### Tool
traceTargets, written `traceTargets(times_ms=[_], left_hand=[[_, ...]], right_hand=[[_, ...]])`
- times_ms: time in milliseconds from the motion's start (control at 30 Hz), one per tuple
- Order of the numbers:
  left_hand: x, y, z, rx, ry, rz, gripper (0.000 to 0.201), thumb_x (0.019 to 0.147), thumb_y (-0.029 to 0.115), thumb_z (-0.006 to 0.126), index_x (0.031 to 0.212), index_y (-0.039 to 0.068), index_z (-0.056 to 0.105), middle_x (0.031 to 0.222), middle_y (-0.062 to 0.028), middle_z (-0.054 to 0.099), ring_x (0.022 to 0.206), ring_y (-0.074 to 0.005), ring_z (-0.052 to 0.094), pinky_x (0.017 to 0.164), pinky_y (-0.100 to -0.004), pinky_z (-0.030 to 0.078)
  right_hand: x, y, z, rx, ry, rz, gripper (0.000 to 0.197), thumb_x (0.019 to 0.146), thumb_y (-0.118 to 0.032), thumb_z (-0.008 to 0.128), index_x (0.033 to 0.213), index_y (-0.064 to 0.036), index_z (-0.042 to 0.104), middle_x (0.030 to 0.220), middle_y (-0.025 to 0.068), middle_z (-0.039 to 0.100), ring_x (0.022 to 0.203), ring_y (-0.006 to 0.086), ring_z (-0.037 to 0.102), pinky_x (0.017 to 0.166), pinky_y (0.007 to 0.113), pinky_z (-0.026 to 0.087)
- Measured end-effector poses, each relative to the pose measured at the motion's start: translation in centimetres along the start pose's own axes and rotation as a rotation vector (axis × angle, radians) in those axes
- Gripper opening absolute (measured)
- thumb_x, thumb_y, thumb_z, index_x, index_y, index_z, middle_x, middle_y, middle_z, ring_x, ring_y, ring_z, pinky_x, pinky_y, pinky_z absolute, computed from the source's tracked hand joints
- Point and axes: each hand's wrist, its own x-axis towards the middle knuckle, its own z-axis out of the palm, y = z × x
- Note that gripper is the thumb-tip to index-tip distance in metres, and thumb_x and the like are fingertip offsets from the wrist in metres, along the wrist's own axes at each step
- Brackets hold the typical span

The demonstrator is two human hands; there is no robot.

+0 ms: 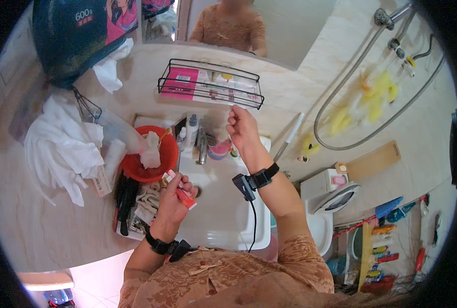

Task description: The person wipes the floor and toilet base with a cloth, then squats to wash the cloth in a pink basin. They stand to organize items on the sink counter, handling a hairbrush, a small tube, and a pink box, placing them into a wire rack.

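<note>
My left hand (171,203) is closed round a small red and white tube or packet (183,197) above the left side of the white sink (215,226). My right hand (242,127) is raised over the back of the sink, just below the right end of a black wire rack (211,96). Its fingers are curled together in a pinch, and whatever may be between them is hidden. Inside the rack on the wall lies a flat pink and white package (178,82).
Left of the sink's faucet (201,149) stand bottles (191,131) and a red bin (154,165). White cloths (64,146) hang further left. A shower hose (318,115) loops at the right, above a washing machine (323,190). A mirror (290,31) hangs above the rack.
</note>
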Motion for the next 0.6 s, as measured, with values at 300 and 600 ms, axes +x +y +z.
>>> traceTargets(times_ms=[300, 600], left_hand=[[0.7, 0.0, -2.0, -0.061, 0.028, -0.027, 0.008, 0.087, 0.015, 0.053, 0.085, 0.009, 0.048, 0.078, -0.0017, 0.052, 0.065, -0.0105, 0.048, 0.060, -0.0284, 0.041], [0.6, -0.2, -2.2, -0.034, 0.027, -0.036, 0.009, 0.087, 0.015, 0.053, 0.085, 0.008, 0.049, 0.078, -0.0025, 0.050, 0.065, -0.0111, 0.046, 0.060, -0.0280, 0.039]], right_hand=[[-0.6, 0.1, -2.4, -0.133, 0.003, 0.005, 0.008, 0.081, -0.014, 0.056, 0.081, -0.0091, 0.050, 0.066, -0.0001, 0.046, 0.052, 0.0090, 0.040, 0.040, 0.022, 0.027], [5.0, -6.6, -6.1, -0.228, 0.147, -0.058, 0.010, 0.082, -0.020, 0.058, 0.078, -0.0114, 0.053, 0.064, -0.0019, 0.045, 0.051, 0.0082, 0.041, 0.042, 0.023, 0.031]])
